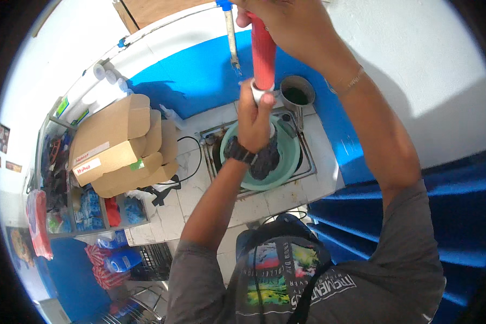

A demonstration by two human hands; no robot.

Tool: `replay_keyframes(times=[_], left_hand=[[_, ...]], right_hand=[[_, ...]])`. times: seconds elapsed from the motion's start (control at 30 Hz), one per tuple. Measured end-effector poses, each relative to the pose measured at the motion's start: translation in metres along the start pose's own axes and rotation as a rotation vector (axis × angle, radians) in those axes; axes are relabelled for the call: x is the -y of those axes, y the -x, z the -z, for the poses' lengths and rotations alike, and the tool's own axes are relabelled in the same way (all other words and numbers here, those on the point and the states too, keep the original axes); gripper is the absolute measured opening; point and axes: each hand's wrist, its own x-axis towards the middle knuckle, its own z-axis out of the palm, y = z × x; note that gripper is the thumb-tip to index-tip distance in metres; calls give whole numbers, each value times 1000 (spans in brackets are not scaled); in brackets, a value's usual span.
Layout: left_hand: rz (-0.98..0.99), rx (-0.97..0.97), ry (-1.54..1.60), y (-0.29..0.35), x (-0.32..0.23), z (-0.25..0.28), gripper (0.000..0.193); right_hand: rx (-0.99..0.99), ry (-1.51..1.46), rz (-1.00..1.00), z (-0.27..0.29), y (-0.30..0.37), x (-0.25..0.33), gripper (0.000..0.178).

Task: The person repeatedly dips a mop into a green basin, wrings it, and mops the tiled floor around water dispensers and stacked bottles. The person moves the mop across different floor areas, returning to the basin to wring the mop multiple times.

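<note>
Nearest is the grey shirt (302, 281), which bears printed letters and coloured pictures. Beyond it, the left hand (255, 124), with a black wristband (243, 155), is wrapped around the white end of a red tube (263, 51); the tube is held up over the bench (186, 204). The right hand (286, 21), partly cut by the upper edge, grasps its top part. The left wrist hides some of the green basin (289, 164), where dark cloth (265, 163) lies. To the left are cardboard boxes (105, 129) with written labels (87, 166); behind the basin, a grey pot (297, 92).
</note>
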Motion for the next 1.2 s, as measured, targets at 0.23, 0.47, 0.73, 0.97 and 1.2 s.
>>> replay_keyframes(times=[0.23, 0.47, 0.73, 0.97, 1.2], left_hand=[[10, -6, 238, -18, -9, -19, 70], [-12, -15, 245, -23, -7, -16, 59], [8, -48, 26, -29, -3, -10, 56], [42, 94, 62, -20, -3, -11, 42], [-47, 118, -2, -25, 0, -15, 48]], right_hand=[[158, -303, -66, 24, -6, 0, 38], [254, -202, -48, 25, 11, -6, 30], [254, -249, -80, 8, 36, -37, 21], [624, -587, -114, 52, 34, -62, 53], [234, 67, -66, 35, 61, -50, 57]])
